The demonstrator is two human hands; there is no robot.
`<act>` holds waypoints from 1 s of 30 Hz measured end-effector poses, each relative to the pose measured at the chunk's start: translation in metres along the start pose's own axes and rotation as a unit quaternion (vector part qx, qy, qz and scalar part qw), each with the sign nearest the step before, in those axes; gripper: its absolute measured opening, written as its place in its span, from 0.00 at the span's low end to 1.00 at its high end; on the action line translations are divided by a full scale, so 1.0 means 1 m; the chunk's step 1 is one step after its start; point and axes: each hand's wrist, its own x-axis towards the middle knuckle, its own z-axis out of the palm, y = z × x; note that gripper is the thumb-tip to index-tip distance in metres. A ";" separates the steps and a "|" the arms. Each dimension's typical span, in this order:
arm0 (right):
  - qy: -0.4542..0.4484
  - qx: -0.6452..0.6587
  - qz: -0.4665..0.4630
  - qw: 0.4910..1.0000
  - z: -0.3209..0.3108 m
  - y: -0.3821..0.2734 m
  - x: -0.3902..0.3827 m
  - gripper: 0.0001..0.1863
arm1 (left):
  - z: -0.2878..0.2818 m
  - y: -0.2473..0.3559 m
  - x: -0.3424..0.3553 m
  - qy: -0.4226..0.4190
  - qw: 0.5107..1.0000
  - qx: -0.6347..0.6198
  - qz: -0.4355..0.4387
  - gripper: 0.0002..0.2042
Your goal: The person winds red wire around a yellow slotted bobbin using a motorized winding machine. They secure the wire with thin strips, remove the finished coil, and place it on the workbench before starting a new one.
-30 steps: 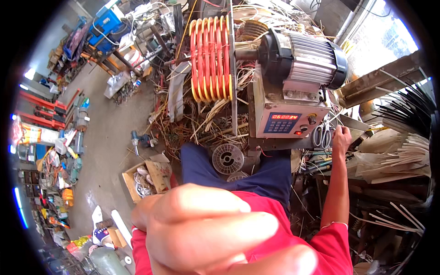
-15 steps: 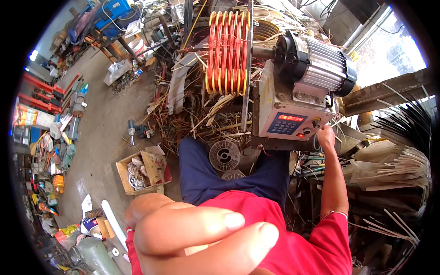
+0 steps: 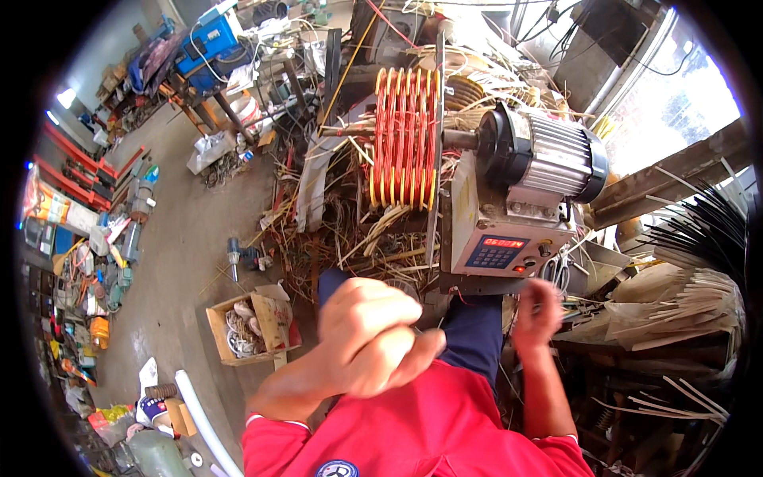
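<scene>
Red wire (image 3: 397,135) is held in ribbed turns on a yellow-edged former (image 3: 404,187) at the upper centre of the frame, beside a shaft (image 3: 459,140) joined to the grey-and-black motor (image 3: 552,151) at upper right. Since the earlier pictures, the right hand (image 3: 537,314) has been drawn away from the right end of the control box (image 3: 469,226); it is now seen just below that box, right of centre, and the scissors (image 3: 559,274) are uncovered again. No contact with the keypad panel (image 3: 498,250) is shown, so the machine is judged to be left untouched at this moment, as is the wound wire.

The left hand (image 3: 373,338) has been shifted from the lower edge, close to the camera, to the centre of the frame, above the red shirt (image 3: 397,421). Its forearm (image 3: 286,385) is brought in from lower left; the fingers are curled in, with thumb and forefinger close together. Whether something thin is pinched there cannot be told. The right arm is raised almost upright at lower right, its fingers apparently loosely bent; by blur, any held thing is hidden.
</scene>
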 end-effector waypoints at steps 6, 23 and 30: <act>-0.255 0.358 0.283 0.852 0.098 -0.065 -0.002 0.30 | 0.022 -0.018 -0.062 -0.043 0.993 0.006 -0.112 0.10; -0.097 0.424 0.117 0.893 0.075 -0.148 0.190 0.25 | -0.002 -0.035 -0.126 -0.044 0.940 0.002 -0.337 0.13; -0.117 0.101 0.009 0.988 0.120 -0.069 0.057 0.24 | 0.003 -0.050 -0.125 -0.068 0.950 0.043 -0.301 0.14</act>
